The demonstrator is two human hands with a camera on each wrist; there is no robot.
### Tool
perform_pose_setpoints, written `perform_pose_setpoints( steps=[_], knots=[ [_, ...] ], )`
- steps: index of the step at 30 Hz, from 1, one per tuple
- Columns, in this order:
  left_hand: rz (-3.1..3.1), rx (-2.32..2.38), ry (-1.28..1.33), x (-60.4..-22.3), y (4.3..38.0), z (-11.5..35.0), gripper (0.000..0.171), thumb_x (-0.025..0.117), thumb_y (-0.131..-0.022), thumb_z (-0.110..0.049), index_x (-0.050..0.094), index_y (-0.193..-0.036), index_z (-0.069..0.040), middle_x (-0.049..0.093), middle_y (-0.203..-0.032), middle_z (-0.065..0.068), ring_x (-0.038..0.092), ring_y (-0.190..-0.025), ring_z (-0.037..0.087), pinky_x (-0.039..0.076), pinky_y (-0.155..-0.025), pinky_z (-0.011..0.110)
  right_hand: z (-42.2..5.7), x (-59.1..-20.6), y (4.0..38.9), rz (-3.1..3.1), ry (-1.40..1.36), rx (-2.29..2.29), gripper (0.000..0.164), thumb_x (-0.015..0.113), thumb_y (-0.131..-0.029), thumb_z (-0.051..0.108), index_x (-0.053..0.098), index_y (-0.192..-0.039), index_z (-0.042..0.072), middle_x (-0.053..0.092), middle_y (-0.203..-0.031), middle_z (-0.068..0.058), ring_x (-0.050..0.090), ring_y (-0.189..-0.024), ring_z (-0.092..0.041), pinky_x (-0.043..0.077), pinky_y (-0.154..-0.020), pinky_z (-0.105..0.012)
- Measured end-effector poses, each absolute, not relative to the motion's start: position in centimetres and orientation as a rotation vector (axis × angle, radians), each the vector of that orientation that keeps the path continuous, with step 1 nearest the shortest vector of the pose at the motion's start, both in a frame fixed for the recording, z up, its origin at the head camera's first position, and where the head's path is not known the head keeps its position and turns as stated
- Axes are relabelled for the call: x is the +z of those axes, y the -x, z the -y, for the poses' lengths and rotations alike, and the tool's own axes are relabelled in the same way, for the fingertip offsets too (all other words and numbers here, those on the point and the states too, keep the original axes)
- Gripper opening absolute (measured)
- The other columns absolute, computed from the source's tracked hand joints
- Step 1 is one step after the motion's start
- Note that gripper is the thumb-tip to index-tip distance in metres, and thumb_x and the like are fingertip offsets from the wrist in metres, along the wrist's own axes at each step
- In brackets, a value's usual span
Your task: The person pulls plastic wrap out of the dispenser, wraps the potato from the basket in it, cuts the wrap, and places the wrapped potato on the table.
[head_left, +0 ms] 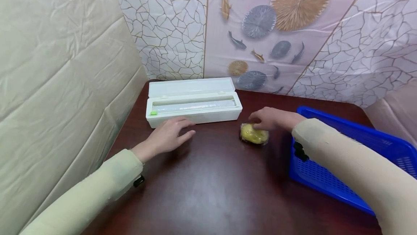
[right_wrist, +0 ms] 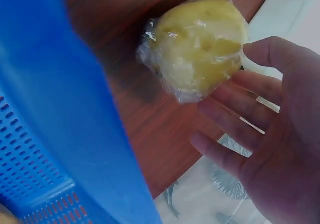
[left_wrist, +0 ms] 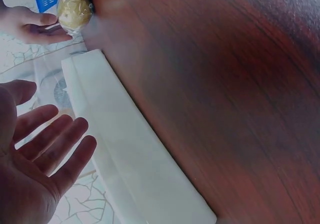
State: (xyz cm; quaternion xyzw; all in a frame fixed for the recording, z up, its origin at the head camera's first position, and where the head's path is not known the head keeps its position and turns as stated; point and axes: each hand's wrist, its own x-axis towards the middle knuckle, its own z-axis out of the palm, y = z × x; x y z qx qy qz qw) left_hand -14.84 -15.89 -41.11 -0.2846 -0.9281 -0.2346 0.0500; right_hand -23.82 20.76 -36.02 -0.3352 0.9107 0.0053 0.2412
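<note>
A yellow potato (head_left: 254,134), wrapped in clear cling film, lies on the dark table right of centre. My right hand (head_left: 268,118) is at its far side, with the thumb and fingertips at its edge. In the right wrist view the fingers of that hand (right_wrist: 272,109) are spread and fairly straight, beside the potato (right_wrist: 200,44). My left hand (head_left: 167,135) hovers by the front of a white cling film box (head_left: 195,115), holding nothing, its fingers loosely apart. The box's lid (head_left: 192,87) stands raised, and a film roll (head_left: 198,105) lies inside.
A blue plastic basket (head_left: 342,191) with perforated sides stands at the right, partly under my right forearm. A green slider (head_left: 154,113) sits at the box's left end. Patterned sheets (head_left: 169,28) hang behind the table (head_left: 208,188), and a beige covering (head_left: 65,83) rises at the left.
</note>
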Motion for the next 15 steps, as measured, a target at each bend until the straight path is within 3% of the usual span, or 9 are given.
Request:
perform_pose_setpoints(
  steps=[4, 8, 12, 15],
  knots=[
    [2.821, -0.705, 0.879, -40.9, 14.7, 15.9, 0.036, 0.069, -0.105, -0.028, 0.073, -0.135, -0.009, 0.072, -0.132, 0.01, 0.069, -0.123, 0.029, 0.053, -0.106, 0.049, -20.9, -36.1, 23.2, -2.477, 0.929, 0.008, 0.046, 0.063, -0.104, 0.026, 0.065, -0.138, -0.006, 0.07, -0.131, -0.023, 0.065, -0.121, -0.041, 0.05, -0.105, -0.056],
    [2.807, -0.691, 0.893, -40.8, 14.7, 15.9, 0.036, 0.07, -0.104, -0.027, 0.073, -0.134, -0.008, 0.072, -0.131, 0.011, 0.069, -0.122, 0.03, 0.053, -0.105, 0.049, -20.9, -36.8, 22.7, -2.501, 0.909, -0.004, 0.074, 0.078, -0.095, 0.04, 0.057, -0.144, -0.011, 0.066, -0.133, -0.028, 0.063, -0.122, -0.043, 0.049, -0.106, -0.056],
    [2.793, -0.672, 0.905, -41.1, 14.8, 15.8, 0.035, 0.07, -0.104, -0.026, 0.073, -0.133, -0.006, 0.072, -0.131, 0.012, 0.069, -0.122, 0.03, 0.053, -0.105, 0.05, -21.0, -38.2, 22.8, -2.543, 0.892, -0.006, 0.085, 0.091, -0.081, 0.034, 0.054, -0.143, -0.009, 0.064, -0.125, -0.023, 0.064, -0.11, -0.037, 0.052, -0.099, -0.053],
    [2.792, -0.659, 0.904, -41.2, 14.9, 15.8, 0.035, 0.07, -0.104, -0.026, 0.073, -0.133, -0.006, 0.072, -0.131, 0.011, 0.069, -0.121, 0.029, 0.054, -0.105, 0.049, -21.2, -38.7, 23.0, -2.549, 0.853, 0.01, 0.082, 0.092, -0.08, 0.027, 0.053, -0.144, -0.006, 0.062, -0.126, -0.022, 0.064, -0.108, -0.035, 0.052, -0.098, -0.053]
  ],
)
